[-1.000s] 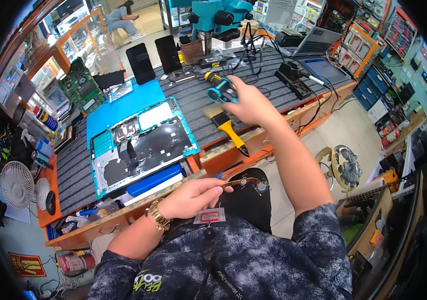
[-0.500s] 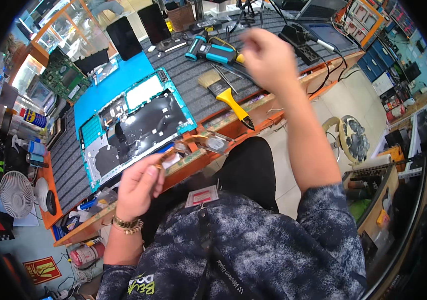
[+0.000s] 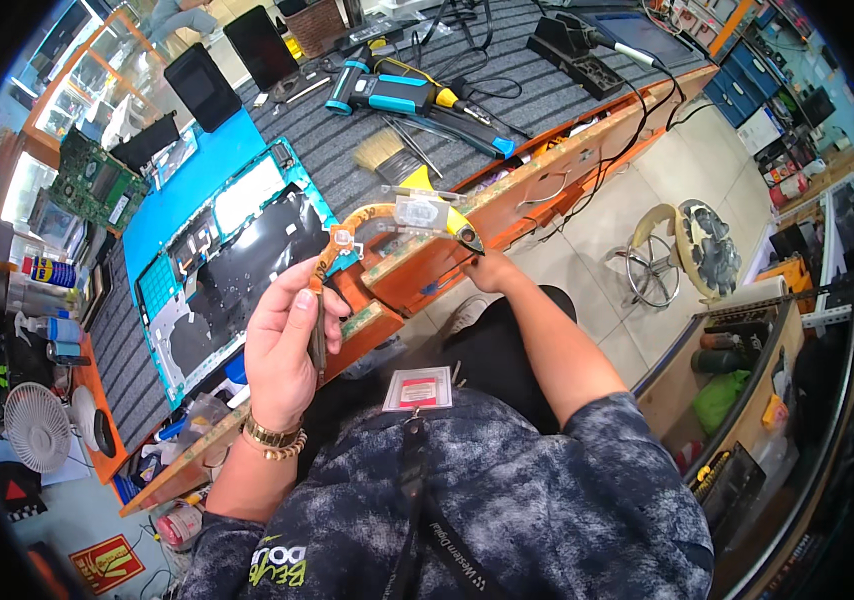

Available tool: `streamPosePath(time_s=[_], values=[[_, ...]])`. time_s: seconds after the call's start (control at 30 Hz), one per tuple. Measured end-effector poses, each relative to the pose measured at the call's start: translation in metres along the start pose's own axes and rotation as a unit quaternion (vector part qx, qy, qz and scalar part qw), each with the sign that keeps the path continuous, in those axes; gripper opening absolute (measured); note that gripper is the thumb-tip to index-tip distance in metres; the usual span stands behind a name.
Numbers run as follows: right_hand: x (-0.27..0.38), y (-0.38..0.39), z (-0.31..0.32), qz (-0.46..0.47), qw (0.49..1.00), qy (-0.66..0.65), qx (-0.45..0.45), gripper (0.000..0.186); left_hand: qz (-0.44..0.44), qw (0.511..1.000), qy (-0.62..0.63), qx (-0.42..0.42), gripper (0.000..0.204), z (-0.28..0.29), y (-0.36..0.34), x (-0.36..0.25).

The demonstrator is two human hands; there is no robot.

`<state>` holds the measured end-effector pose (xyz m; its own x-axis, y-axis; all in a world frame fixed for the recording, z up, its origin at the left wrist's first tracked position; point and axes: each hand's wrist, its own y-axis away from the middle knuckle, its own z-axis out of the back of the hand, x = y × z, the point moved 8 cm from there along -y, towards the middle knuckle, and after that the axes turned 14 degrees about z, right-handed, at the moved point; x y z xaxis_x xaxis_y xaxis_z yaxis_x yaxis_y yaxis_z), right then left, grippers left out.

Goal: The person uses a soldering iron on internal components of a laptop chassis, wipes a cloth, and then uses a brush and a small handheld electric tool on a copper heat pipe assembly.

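My left hand is closed on a copper laptop heatsink, raised above the bench's front edge. Its curved pipe runs up and right to a silvery, see-through-looking end piece. Beyond it lies an opened laptop casing with teal edges and a black sheet inside. My right hand is low at the wooden drawer front under the bench edge; its fingers are mostly hidden. A brush with pale bristles and a yellow handle lies partly behind the heatsink.
A blue and black cordless tool and a utility knife lie on the grey ribbed mat. A green circuit board stands at the far left. A round stool is on the floor at right.
My right hand has come down from over the tools at the bench's back to the drawer front. My left hand has lifted the heatsink and turned it more upright. The view has shifted slightly.
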<state>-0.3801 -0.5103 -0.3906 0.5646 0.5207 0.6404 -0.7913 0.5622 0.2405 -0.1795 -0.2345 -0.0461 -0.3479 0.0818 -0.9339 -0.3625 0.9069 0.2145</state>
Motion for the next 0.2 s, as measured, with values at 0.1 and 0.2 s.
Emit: streamPosePath(time_s=[0.1,0.2], values=[[0.018,-0.028,0.007,0.140,0.955,-0.018,-0.263,0.023,-0.006,1.000,-0.026,0.001,0.037,0.002,0.003,-0.006],[0.021,-0.046,-0.004,0.075,0.956,-0.036,-0.281,0.024,0.000,1.000,-0.025,-0.007,0.037,0.005,0.006,-0.009]])
